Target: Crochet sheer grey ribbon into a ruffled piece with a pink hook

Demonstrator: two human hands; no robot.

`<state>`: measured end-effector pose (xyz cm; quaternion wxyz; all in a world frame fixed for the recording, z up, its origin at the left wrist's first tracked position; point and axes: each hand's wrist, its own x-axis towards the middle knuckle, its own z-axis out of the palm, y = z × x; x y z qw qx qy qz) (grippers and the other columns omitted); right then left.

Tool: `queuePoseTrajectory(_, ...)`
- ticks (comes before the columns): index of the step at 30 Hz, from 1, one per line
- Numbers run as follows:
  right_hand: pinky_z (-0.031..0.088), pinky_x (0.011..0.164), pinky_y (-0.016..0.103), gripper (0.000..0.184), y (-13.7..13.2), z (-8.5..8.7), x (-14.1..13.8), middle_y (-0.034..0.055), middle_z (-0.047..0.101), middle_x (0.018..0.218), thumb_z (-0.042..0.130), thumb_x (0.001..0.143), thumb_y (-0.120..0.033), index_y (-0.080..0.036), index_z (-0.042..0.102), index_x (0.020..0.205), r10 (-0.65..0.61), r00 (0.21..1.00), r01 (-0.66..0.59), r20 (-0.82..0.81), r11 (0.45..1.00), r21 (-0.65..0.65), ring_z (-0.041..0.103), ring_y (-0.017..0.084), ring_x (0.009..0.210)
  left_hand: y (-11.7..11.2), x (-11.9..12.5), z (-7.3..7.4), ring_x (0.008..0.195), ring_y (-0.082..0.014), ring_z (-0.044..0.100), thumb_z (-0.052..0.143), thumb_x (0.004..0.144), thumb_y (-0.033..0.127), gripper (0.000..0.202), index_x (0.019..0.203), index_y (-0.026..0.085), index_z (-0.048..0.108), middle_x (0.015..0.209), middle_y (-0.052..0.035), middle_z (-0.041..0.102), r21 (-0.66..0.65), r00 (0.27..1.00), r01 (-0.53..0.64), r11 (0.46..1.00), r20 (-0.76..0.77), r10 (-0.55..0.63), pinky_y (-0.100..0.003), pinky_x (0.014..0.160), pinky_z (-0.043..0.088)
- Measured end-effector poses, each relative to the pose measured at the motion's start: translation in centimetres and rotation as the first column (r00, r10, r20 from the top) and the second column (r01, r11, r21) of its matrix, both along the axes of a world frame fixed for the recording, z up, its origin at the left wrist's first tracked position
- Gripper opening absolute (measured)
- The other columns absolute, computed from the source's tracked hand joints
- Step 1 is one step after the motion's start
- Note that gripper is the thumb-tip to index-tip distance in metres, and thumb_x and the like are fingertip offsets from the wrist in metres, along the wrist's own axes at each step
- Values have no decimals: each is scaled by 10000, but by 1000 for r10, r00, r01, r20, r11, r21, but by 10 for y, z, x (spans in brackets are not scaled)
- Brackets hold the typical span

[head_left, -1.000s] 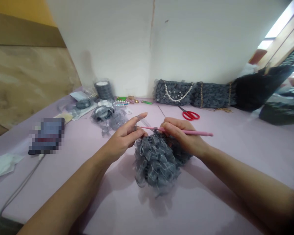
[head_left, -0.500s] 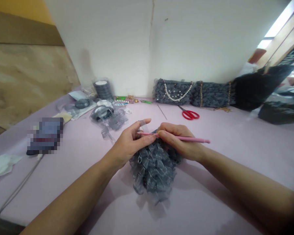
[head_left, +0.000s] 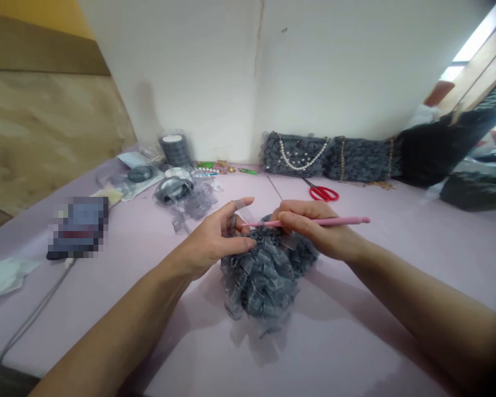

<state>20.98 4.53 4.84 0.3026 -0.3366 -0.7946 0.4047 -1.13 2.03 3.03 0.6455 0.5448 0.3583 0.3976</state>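
A ruffled grey ribbon piece (head_left: 264, 281) rests on the lilac table (head_left: 355, 331) in front of me. My left hand (head_left: 215, 242) pinches its upper left edge, with a sheer grey ribbon strand looped over the raised forefinger. My right hand (head_left: 318, 231) is closed on a pink crochet hook (head_left: 326, 221), held level with its tip pointing left into the ribbon beside my left fingertips. Both forearms reach in from the bottom corners.
Red scissors (head_left: 323, 192) lie behind my right hand. Two grey ribbon bags (head_left: 297, 156) lean on the back wall, with dark fabric (head_left: 438, 146) to their right. Ribbon spools (head_left: 174, 150), loose ribbon (head_left: 190, 201) and beads sit back left. A blurred dark object (head_left: 80, 226) and a cable lie at left.
The hook has been drawn back to the right and slightly upward. My left forefinger stays raised with the ribbon strand over it, and the ruffled piece has shifted a little.
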Motion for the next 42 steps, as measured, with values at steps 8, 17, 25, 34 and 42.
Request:
queuePoseTrajectory(8,345,573,262,323,1,13,6,3,559,730,392,986,-354,-172,648,915,123,972,-147,199,983,110,475,120,647,-1,-2,4,719,-104,498,708,734,156,762,1424,210,388,798,29,536,123,988,-83,989,-121,98,-234,637,365)
queuePoseTrajectory(17,325,553,268,276,-13,11,-9,7,505,686,372,987,-272,-158,569,830,-9,963,-109,271,902,418,433,115,588,-5,6,3,718,-122,488,636,740,138,689,1400,183,440,776,28,504,404,891,-223,887,-284,353,-252,673,386)
queuePoseTrajectory(25,318,515,255,289,-16,-32,-32,34,485,722,356,1000,-246,-200,417,721,-352,908,6,227,553,833,390,127,577,-10,27,-5,727,-115,534,710,688,164,723,1365,185,458,747,44,539,81,904,-426,901,-10,428,-258,751,423)
queuePoseTrajectory(34,394,584,240,217,-4,-18,-14,51,541,809,426,975,-222,-181,467,765,57,984,-154,170,755,638,482,117,658,2,2,1,758,-120,604,746,682,124,602,1255,211,582,873,-7,641,-294,986,-18,956,151,65,-248,707,440)
queuePoseTrajectory(42,446,623,256,271,-7,14,-3,43,680,841,389,997,-292,-166,618,925,129,974,-163,187,971,177,611,135,721,8,-15,3,582,-54,475,747,677,114,577,1229,217,619,731,51,509,-208,995,-3,978,92,23,-186,520,348)
